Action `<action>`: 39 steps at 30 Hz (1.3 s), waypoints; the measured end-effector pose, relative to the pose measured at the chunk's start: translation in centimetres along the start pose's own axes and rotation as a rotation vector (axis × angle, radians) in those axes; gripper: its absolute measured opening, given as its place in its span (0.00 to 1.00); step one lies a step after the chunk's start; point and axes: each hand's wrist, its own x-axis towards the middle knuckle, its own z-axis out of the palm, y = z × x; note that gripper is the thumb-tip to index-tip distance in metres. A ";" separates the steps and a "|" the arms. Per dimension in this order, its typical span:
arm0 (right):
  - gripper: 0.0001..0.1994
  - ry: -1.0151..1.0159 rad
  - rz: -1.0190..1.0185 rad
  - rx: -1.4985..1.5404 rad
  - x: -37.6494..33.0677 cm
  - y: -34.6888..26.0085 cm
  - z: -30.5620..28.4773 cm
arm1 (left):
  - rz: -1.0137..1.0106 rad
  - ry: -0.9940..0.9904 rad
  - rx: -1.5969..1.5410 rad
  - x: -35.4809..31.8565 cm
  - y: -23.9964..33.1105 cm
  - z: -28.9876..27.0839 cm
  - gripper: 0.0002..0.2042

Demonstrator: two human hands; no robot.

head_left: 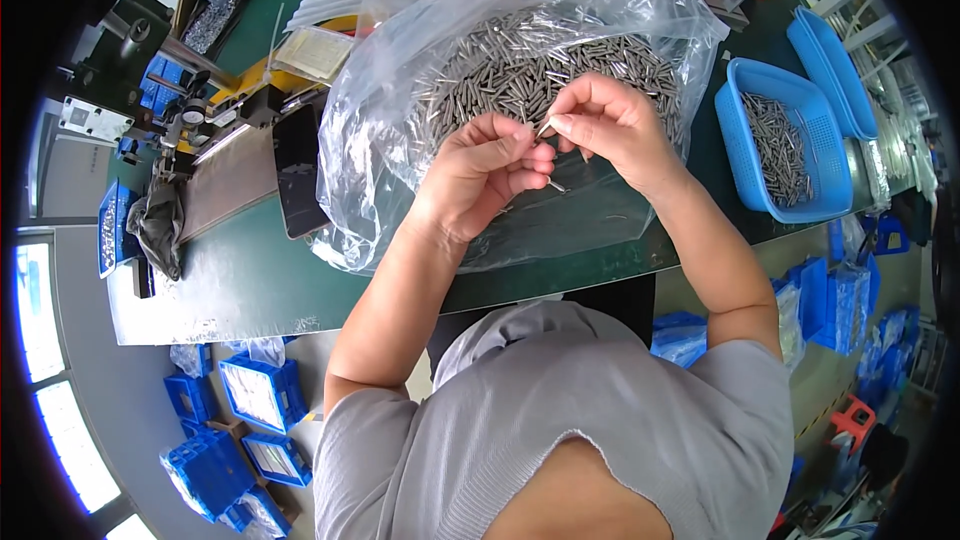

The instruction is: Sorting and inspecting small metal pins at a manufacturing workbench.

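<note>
Centrally, above the near half of the green worktop (pixel 235 290), two bare hands meet over an opened clear plastic bag (pixel 365 145). The right hand (pixel 612 130) pinches a slim metal pin (pixel 543 128) between thumb and forefinger; the left hand (pixel 485 172), fingers curled, meets it there, though whether it too grips the pin cannot be told. Loose pins (pixel 500 75) lie heaped in the bag, toward the worktop's far edge. A blue basket (pixel 737 135) containing similar pieces stands by the near right corner; a dark flat device (pixel 297 175) lies left of the bag.
</note>
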 end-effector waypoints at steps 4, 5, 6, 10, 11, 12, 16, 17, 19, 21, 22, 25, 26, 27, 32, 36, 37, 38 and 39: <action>0.03 -0.017 -0.037 -0.002 0.0 0.7 0.2 | -0.003 -0.032 0.003 0.1 0.0 -0.4 0.03; 0.03 -0.042 -0.043 -0.038 0.0 0.8 0.4 | -0.002 -0.031 0.003 0.1 -0.1 -0.5 0.03; 0.02 -0.067 -0.050 -0.073 0.0 0.6 0.6 | -0.005 -0.022 0.016 0.1 -0.1 -0.5 0.03; 0.03 -0.041 -0.021 -0.017 0.0 0.6 0.1 | 0.007 -0.027 0.019 0.3 -0.3 -0.4 0.03; 0.04 0.004 0.034 0.051 0.1 0.5 -0.3 | 0.006 -0.027 0.019 0.3 -0.3 -0.3 0.03; 0.05 0.048 0.090 0.120 0.3 0.1 -0.9 | 0.034 0.023 0.037 0.2 -0.1 -0.3 0.04; 0.06 0.026 0.211 0.651 0.7 -0.1 -2.3 | 0.095 0.096 0.070 0.2 0.4 -0.6 0.06; 0.05 0.066 0.259 0.661 0.8 0.0 -2.0 | 0.119 0.119 0.066 0.2 0.5 -0.5 0.06; 0.07 -0.132 0.318 0.520 0.9 1.0 -3.0 | 0.130 0.103 0.061 0.2 0.6 -0.9 0.05; 0.05 -0.159 0.307 -0.202 0.7 0.5 -1.9 | 0.134 0.112 0.019 0.1 0.7 -1.0 0.04; 0.05 -0.218 0.198 -0.600 0.5 0.6 -1.5 | 0.139 0.119 0.017 0.1 0.7 -1.0 0.04; 0.08 -0.165 -0.165 -0.876 -0.1 1.8 -1.0 | 0.128 0.150 0.016 0.2 0.6 -0.6 0.03; 0.07 -0.154 -0.182 -0.918 -0.2 2.1 -0.8 | 0.127 0.153 0.016 0.3 0.6 -0.7 0.03; 0.07 -0.154 -0.182 -0.916 -0.2 2.2 -0.7 | 0.124 0.145 0.019 0.3 0.6 -0.8 0.03; 0.05 -0.148 -0.219 -0.980 0.2 1.6 -0.7 | 0.095 0.140 0.077 0.3 0.5 -0.9 0.04; 0.04 -0.075 -0.016 -0.566 0.2 0.1 -1.4 | 0.038 0.076 0.089 0.2 0.4 -0.6 0.04; 0.04 -0.058 -0.014 -0.480 0.1 -0.1 -1.4 | 0.011 0.055 0.076 0.2 0.3 -0.6 0.04; 0.04 -0.053 -0.014 -0.480 0.0 -0.4 -1.4 | 0.008 0.052 0.078 0.2 0.3 -0.5 0.04; 0.04 -0.088 0.004 -0.422 0.0 -0.9 -1.3 | -0.005 0.034 0.069 0.2 0.2 -0.5 0.04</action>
